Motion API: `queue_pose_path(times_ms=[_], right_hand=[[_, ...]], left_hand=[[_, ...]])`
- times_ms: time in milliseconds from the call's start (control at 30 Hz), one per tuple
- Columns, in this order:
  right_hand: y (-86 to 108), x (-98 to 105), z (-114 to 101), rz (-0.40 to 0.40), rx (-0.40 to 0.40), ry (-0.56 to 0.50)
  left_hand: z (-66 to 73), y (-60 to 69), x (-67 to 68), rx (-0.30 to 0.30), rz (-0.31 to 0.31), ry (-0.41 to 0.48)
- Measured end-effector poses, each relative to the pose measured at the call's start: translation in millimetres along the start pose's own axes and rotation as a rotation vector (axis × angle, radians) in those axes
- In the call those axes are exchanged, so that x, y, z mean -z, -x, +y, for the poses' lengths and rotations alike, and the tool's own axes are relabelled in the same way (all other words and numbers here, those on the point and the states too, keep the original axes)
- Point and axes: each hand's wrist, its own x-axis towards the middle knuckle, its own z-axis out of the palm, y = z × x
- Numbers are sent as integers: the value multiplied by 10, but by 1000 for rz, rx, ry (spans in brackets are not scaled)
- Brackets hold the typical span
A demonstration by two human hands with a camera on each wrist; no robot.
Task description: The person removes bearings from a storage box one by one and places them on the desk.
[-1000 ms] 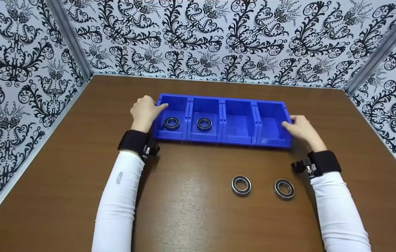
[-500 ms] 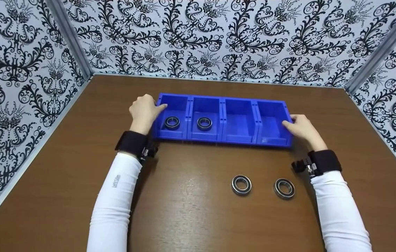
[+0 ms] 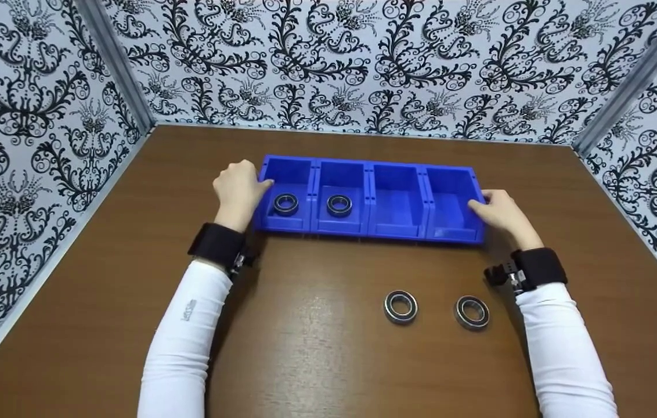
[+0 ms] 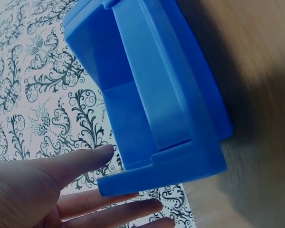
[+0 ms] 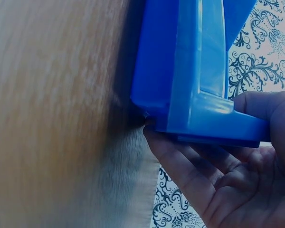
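Note:
A blue bin (image 3: 398, 197) with several compartments in a row lies across the table. One bearing (image 3: 286, 204) sits in its leftmost compartment, and another bearing (image 3: 339, 205) in the one beside it. At the left end is my left hand (image 3: 239, 190); in the left wrist view its thumb (image 4: 92, 158) and fingers (image 4: 118, 211) are spread loosely on either side of the end wall. My right hand (image 3: 502, 215) grips the right end wall, thumb over the rim and fingers (image 5: 180, 166) along the outside.
Two more bearings lie on the table (image 3: 317, 348) in front of the bin: one bearing (image 3: 400, 307) near the middle, the other bearing (image 3: 472, 313) to its right, close to my right wrist. Patterned walls (image 3: 363, 69) enclose the back and sides.
My left thumb has drawn back a little from over the bin's left compartment, and the left forearm has shifted slightly left. The bin, bearings and right hand are practically where they were.

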Motion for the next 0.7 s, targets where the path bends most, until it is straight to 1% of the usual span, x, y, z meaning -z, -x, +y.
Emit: queue_pose_path(times_ms=[300, 533, 700], right_hand=[[-5, -5, 4, 2, -10, 9], [5, 2, -10, -2, -19, -17], [8, -6, 9, 15, 9, -2]], left_hand=[[60, 112, 66, -35, 10, -55], [94, 181, 81, -74, 27, -87], [118, 229, 83, -100, 49, -100]])
